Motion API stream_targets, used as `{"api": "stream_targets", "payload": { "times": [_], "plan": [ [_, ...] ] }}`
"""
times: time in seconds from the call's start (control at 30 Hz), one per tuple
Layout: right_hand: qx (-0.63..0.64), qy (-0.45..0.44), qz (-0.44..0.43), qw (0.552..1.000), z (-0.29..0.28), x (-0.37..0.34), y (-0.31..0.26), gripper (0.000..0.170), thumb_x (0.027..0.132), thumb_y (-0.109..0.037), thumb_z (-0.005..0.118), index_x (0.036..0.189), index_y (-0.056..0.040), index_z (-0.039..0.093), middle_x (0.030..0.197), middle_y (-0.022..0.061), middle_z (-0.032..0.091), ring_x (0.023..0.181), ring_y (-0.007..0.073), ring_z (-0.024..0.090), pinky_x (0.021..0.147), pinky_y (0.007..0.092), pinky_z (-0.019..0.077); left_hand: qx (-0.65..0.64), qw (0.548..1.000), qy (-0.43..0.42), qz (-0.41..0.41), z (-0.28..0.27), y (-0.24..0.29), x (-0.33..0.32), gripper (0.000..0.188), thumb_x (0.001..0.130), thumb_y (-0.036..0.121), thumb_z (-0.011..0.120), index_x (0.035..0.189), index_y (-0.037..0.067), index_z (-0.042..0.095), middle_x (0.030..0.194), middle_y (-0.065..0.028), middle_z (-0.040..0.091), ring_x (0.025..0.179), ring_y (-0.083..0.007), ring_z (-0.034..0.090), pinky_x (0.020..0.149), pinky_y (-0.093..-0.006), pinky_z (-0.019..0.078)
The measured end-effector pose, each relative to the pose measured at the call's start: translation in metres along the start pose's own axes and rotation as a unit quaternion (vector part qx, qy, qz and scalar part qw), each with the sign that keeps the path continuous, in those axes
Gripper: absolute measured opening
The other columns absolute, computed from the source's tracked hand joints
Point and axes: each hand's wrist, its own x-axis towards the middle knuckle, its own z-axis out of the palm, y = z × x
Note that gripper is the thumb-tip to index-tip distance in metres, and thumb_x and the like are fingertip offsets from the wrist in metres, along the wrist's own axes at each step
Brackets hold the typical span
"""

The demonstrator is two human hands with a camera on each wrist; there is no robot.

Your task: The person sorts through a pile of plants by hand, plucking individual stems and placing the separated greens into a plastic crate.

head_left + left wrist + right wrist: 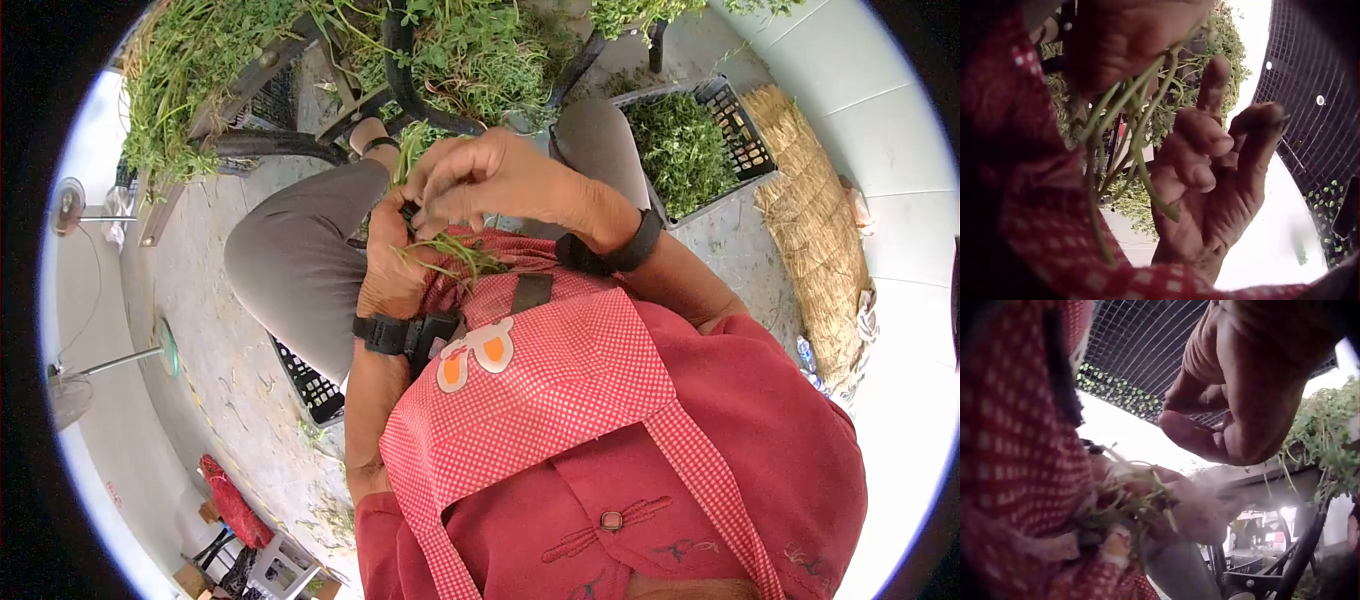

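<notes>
Stems [468, 258] in left hand [390, 250], right hand [510, 185] beside.
From my remote post, I see the left grip narrow, wrapped round the stems, likely to steady them within the right hand's reach. Stem ends stick out past the palm, toward the apron [540, 370]. Right fingers curl in; I cannot tell if they pinch anything.

The green stems [1127, 95] are looking smooth, the checked apron [560, 370] is showing matt cloth, the crate [737, 120] is resembling plastic, and the straw bundle [810, 230] is appearing rough.
</notes>
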Motion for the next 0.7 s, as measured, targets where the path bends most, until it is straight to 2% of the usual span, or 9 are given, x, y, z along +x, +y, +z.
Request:
{"api": "stream_targets", "payload": {
  "times": [0.07,0.13,0.23,0.27,0.33,0.43,0.53,0.6,0.7],
  "plan": [
    [-0.054,-0.026,-0.006,0.998,0.01,-0.002,0.0,0.012,0.075,-0.01,0.066,0.083,-0.0008,0.065,0.087,0.0048,0.063,0.063,0.0129,0.057,0.057,0.0266,0.0459,0.108,0.989,0.069,0.068,0.014,-0.007,-0.016,0.015,0.085,0.01,0.042,0.093,-0.003,0.048,0.088,-0.015,0.056,0.071,-0.0211,0.058,0.054,-0.0287,0.0522],
    [-0.195,-0.093,-0.181,0.959,0.019,0.003,0.009,0.013,0.074,-0.008,0.067,0.083,0.0007,0.065,0.095,0.0068,0.063,0.07,0.0132,0.059,0.062,0.0257,0.0474,0.403,0.867,-0.013,0.293,-0.016,-0.016,-0.015,0.024,0.088,0.012,0.04,0.104,-0.004,0.047,0.109,-0.0185,0.054,0.093,-0.0317,0.057,0.077,-0.0407,0.0529],
    [-0.239,-0.062,-0.228,0.942,0.023,0.009,0.026,0.012,0.074,-0.007,0.066,0.082,0.0014,0.065,0.096,0.0068,0.064,0.075,0.0128,0.059,0.067,0.0249,0.0474,0.504,0.809,0.015,0.301,-0.037,-0.011,-0.006,0.025,0.089,0.016,0.039,0.105,-0.002,0.048,0.11,-0.0154,0.054,0.097,-0.0294,0.056,0.085,-0.0414,0.0483],
    [-0.238,-0.063,-0.227,0.942,0.022,0.009,0.03,0.012,0.074,-0.007,0.066,0.082,0.0014,0.065,0.096,0.0068,0.064,0.075,0.0128,0.059,0.067,0.0249,0.0474,0.504,0.81,0.016,0.301,-0.041,-0.009,-0.001,0.025,0.089,0.016,0.039,0.105,-0.002,0.048,0.11,-0.0154,0.054,0.097,-0.0294,0.056,0.085,-0.0414,0.0483],
    [-0.215,-0.06,-0.119,0.968,0.02,0.009,0.031,0.011,0.075,-0.008,0.066,0.082,0.0011,0.066,0.093,0.0071,0.065,0.077,0.0115,0.06,0.07,0.0247,0.0473,0.175,0.973,-0.015,0.149,-0.038,-0.005,0.007,0.026,0.09,0.018,0.04,0.106,-0.001,0.049,0.109,-0.0134,0.056,0.099,-0.0263,0.055,0.089,-0.0377,0.0452],
    [-0.175,0.005,-0.078,0.982,0.006,0.007,0.018,0.009,0.076,-0.007,0.065,0.082,0.0005,0.066,0.089,0.0063,0.066,0.078,0.0107,0.06,0.071,0.0238,0.047,-0.069,0.997,-0.019,0.016,-0.028,0.004,0.013,0.028,0.092,0.02,0.039,0.106,-0.001,0.051,0.103,-0.013,0.059,0.093,-0.0245,0.058,0.084,-0.037,0.0478],
    [-0.06,0.037,-0.057,0.996,-0.012,0.003,0.008,0.012,0.082,-0.005,0.06,0.09,0.0031,0.064,0.091,0.0091,0.065,0.081,0.0132,0.061,0.074,0.0253,0.0487,-0.096,0.989,-0.106,0.025,-0.049,0.009,0.024,0.032,0.093,0.021,0.037,0.107,-0.003,0.051,0.096,-0.0147,0.061,0.087,-0.0275,0.06,0.081,-0.0398,0.0494],
    [0.082,0.072,-0.053,0.993,-0.023,0.004,0.006,0.019,0.087,-0.007,0.054,0.1,0.0071,0.058,0.097,0.014,0.063,0.094,0.0201,0.061,0.083,0.0305,0.0501,-0.098,0.991,-0.091,0.019,-0.047,0.008,0.02,0.033,0.093,0.022,0.037,0.108,-0.004,0.05,0.096,-0.0164,0.061,0.085,-0.0288,0.06,0.079,-0.0414,0.0501],
    [0.096,0.076,-0.084,0.989,-0.034,0.006,0.009,0.021,0.088,-0.007,0.052,0.102,0.007,0.057,0.101,0.015,0.061,0.099,0.0241,0.06,0.087,0.0333,0.0494,-0.072,0.995,-0.063,0.015,-0.031,0.008,0.014,0.034,0.093,0.023,0.036,0.108,-0.005,0.05,0.097,-0.0188,0.061,0.083,-0.0307,0.061,0.077,-0.0443,0.0512]
  ]
}}
